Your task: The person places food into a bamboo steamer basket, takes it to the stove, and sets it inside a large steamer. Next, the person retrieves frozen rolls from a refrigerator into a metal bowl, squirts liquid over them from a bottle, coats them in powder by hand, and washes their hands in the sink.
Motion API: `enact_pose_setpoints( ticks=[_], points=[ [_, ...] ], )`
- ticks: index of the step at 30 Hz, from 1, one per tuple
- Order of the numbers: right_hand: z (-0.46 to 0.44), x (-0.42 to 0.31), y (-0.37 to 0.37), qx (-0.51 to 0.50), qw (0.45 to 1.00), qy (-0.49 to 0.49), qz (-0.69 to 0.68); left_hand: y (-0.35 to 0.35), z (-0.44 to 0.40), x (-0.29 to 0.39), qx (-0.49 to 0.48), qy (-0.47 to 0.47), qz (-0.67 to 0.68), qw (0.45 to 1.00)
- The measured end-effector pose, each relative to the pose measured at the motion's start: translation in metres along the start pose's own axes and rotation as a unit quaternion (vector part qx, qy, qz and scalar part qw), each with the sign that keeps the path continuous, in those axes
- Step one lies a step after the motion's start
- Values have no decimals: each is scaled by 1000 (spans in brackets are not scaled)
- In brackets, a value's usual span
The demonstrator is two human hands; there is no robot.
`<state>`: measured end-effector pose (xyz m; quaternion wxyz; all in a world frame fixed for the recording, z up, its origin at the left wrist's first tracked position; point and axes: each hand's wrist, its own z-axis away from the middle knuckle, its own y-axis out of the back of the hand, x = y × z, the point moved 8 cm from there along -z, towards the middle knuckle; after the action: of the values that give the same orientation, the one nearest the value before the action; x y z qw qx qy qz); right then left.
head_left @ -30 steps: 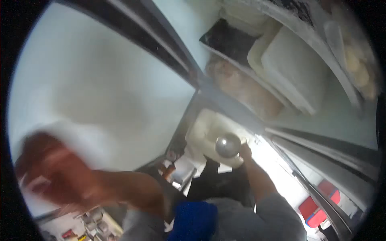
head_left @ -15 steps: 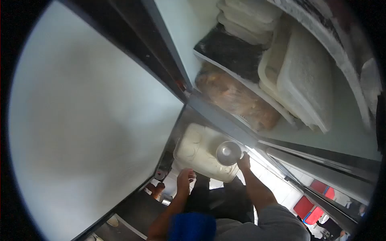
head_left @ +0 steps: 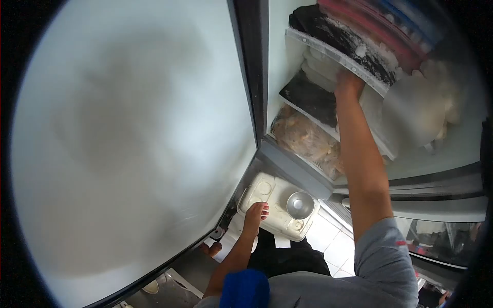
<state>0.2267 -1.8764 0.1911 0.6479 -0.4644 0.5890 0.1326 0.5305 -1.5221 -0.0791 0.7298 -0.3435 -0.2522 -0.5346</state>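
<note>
A metal bowl rests on the cream lid of a box below the open freezer or fridge. Over the lid's left part is my left hand, its fingers loosely curved and slightly apart, with nothing visible in them. My right hand reaches into the compartment below the upper shelf, beside stacked pale containers; its fingers are hidden. A bag of brownish food lies lower, under the dark middle shelf.
The large white door stands open on the left. Pink and blue packages lie high in the compartment. White bags hang or lie at its right. Floor tiles show beside the box.
My right hand has left the bowl, which stays on the lid, and is now inside the compartment. My left hand has moved over the lid. The view has shifted.
</note>
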Motion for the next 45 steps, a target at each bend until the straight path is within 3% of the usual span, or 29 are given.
enact_pose_setpoints(
  ticks=[2,6,8,9,10,12,16,19,21,23,27,31,34,35,40,41,42,44,45],
  points=[
    [-17,25,-14,-29,987,-90,126,12,2,-2,15,5,4,1000],
    [-30,33,-15,-14,980,-42,192,41,12,-15,49,10,27,998],
    [-67,45,-12,-26,940,220,259,49,19,-20,57,13,40,998],
    [-64,36,-15,-31,937,243,251,52,24,-23,65,19,52,996],
    [-60,26,-18,-42,957,198,205,54,27,-23,63,16,53,996],
    [-53,14,-23,-46,999,20,22,57,34,-26,67,24,60,996],
    [-8,-7,-29,-28,975,-132,-178,51,36,-27,55,21,77,995],
    [58,-27,-13,49,988,-93,-114,26,7,3,-18,22,31,999],
    [89,-9,-3,-16,979,-156,-131,0,-8,56,-39,-23,29,999],
    [138,-31,5,-62,977,-171,-113,-30,-17,124,-86,-116,39,989],
    [229,-66,44,-106,965,-225,-87,-65,-23,239,-101,-204,23,974],
    [290,-67,109,-174,936,-307,-11,-78,-16,284,-118,-178,49,976],
    [319,-44,154,-225,904,-364,1,-81,-15,272,-175,-132,90,972],
    [331,-34,165,-263,886,-382,-10,-74,-13,265,-125,-141,81,979],
    [359,16,213,-312,833,-453,68,-18,-26,199,-52,-197,13,979],
    [365,25,224,-334,817,-461,96,7,-33,169,13,-188,-51,981],
    [375,33,239,-353,799,-470,123,27,-30,142,75,-173,-118,975],
    [388,56,268,-359,793,-471,142,43,-15,89,121,-43,-142,982],
    [401,69,286,-351,764,-518,157,59,-19,52,126,-14,-137,982]
  ],
)
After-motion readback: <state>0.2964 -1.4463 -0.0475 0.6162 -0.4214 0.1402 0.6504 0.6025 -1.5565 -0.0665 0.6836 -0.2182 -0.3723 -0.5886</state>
